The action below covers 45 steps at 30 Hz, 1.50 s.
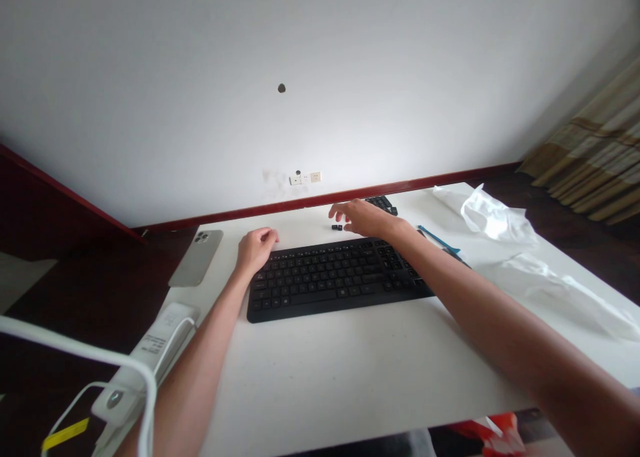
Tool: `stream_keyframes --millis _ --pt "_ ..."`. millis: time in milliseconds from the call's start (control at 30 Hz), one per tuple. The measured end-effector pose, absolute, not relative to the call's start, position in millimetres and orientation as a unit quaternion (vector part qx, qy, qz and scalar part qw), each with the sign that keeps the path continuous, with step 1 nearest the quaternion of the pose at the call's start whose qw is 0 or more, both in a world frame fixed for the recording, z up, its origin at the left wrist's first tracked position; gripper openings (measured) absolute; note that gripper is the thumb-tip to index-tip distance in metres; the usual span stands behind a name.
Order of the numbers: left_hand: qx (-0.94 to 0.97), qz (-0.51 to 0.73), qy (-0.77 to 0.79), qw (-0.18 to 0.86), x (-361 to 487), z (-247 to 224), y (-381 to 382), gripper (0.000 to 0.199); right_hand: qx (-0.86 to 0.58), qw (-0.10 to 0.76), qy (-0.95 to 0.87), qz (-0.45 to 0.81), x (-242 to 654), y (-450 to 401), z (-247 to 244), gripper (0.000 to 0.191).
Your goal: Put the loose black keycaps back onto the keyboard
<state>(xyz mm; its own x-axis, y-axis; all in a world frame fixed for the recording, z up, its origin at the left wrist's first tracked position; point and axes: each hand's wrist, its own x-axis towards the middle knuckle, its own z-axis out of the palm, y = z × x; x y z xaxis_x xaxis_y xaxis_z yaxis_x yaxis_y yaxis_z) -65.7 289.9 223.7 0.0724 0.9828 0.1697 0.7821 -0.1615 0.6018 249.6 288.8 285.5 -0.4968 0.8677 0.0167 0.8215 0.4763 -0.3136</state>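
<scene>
A black keyboard lies across the white table, with bare sockets among the keys at its right end. My left hand rests by the keyboard's far left corner, fingers curled in loosely, and nothing shows in them. Over the table behind the keyboard, my right hand reaches out with its fingers apart and holds nothing visible. Just below its fingertips sit a couple of small black keycaps. Beyond that hand lies a cluster of black keycaps, partly hidden by it.
A phone lies at the table's left edge, near a white power strip with cables. A blue thin tool sits right of the keyboard, partly behind my right forearm. Crumpled clear plastic bags cover the right side.
</scene>
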Motion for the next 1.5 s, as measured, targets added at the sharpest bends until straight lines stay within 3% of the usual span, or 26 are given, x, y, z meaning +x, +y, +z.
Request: stream_keyframes --millis 133,1033,1500 --pt "0.710 0.280 0.620 0.183 -65.7 223.8 290.0 0.035 -0.488 0.078 -0.858 0.143 249.9 288.8 284.1 0.051" --pt "0.712 0.280 0.619 0.177 -65.8 223.4 290.0 0.035 -0.539 -0.001 -0.832 0.130 254.5 286.8 293.1 0.024" --pt "0.714 0.279 0.617 0.180 -65.6 224.0 290.2 0.035 -0.505 0.035 -0.852 0.134 251.8 288.5 285.6 0.032"
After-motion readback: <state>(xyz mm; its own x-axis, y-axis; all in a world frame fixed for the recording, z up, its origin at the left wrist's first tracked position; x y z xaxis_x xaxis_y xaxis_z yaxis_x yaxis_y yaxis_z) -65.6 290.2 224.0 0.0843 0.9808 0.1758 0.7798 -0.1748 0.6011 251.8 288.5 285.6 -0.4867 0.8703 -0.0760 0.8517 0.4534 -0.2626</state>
